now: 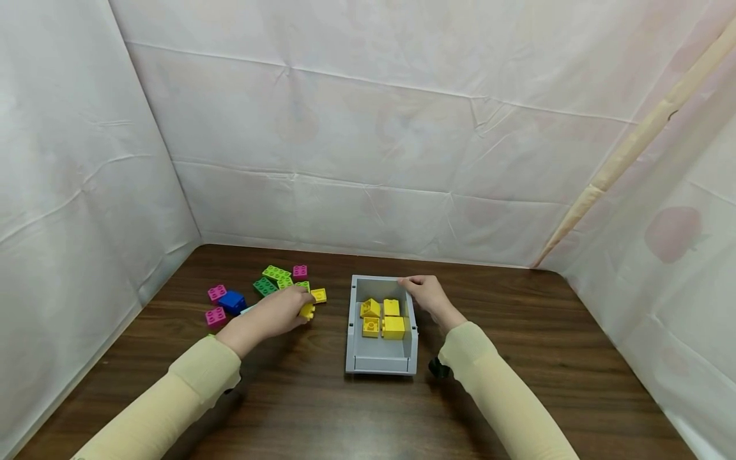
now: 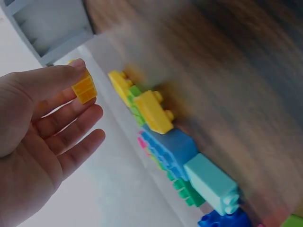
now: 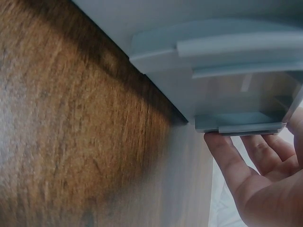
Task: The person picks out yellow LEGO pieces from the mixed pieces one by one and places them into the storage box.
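Note:
My left hand (image 1: pixel 273 313) is beside the loose bricks on the left. Between thumb and fingers it pinches a small yellow toy brick (image 2: pixel 85 89), seen clearly in the left wrist view. Just beyond, more yellow bricks (image 2: pixel 154 112) rest on the table. A grey storage bin (image 1: pixel 381 365) stands to the right, with several yellow bricks (image 1: pixel 393 328) inside it. At the bin's far right corner, my right hand (image 1: pixel 428 298) grips the edge. In the right wrist view its fingertips (image 3: pixel 215 142) touch the grey edge.
Pink (image 1: pixel 215 317), dark green (image 1: pixel 265 286), lime (image 1: pixel 276 273) and blue bricks (image 1: pixel 232 302) lie grouped on the left of the brown wooden table (image 1: pixel 299 402). A pale turquoise brick (image 2: pixel 210 182) is close to my left hand. White cloth (image 1: pixel 345 128) hangs behind and at both sides.

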A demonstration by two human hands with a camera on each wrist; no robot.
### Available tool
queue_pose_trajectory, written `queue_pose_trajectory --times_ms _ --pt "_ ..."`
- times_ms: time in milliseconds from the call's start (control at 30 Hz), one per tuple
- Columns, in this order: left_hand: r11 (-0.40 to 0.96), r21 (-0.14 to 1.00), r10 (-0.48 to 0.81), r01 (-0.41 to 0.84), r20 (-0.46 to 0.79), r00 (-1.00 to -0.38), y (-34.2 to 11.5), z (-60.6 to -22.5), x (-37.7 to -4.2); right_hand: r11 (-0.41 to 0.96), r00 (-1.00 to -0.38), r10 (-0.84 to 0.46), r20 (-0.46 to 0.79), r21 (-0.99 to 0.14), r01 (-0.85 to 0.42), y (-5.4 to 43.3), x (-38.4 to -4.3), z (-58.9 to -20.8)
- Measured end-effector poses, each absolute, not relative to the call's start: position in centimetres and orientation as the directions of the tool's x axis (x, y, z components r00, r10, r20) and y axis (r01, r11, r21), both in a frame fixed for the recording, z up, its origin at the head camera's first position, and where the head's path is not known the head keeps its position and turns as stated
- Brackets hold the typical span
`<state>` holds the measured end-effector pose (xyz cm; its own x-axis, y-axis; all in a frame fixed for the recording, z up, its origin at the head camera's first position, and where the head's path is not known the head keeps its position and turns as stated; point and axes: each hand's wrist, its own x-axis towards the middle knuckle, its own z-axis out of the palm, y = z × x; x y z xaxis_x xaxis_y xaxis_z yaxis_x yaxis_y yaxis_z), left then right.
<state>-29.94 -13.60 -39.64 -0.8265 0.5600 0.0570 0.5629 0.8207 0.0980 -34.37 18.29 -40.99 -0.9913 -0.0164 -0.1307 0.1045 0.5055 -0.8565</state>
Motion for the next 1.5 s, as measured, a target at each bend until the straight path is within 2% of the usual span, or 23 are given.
queue_pose_trajectory --times_ms 367,1033,1500 --pt "0.819 0.087 0.555 0.566 0.125 -0.822 -12.5 -37.8 -29.1 0.492 -0.992 -0.033 -0.126 -0.866 0.093 18.3 -34.7 -41.2" --pt "0.778 0.057 0.598 0.626 0.237 -0.766 -8.8 -34.6 -27.3 0.477 -0.991 -0.045 -0.124 -0.875 0.088 18.5 -34.8 -41.2" --pt "0.739 0.070 0.641 0.670 0.234 -0.731 -5.7 -33.6 -26.4 0.476 -0.991 -0.040 -0.127 -0.874 0.093 18.7 -34.9 -41.1"
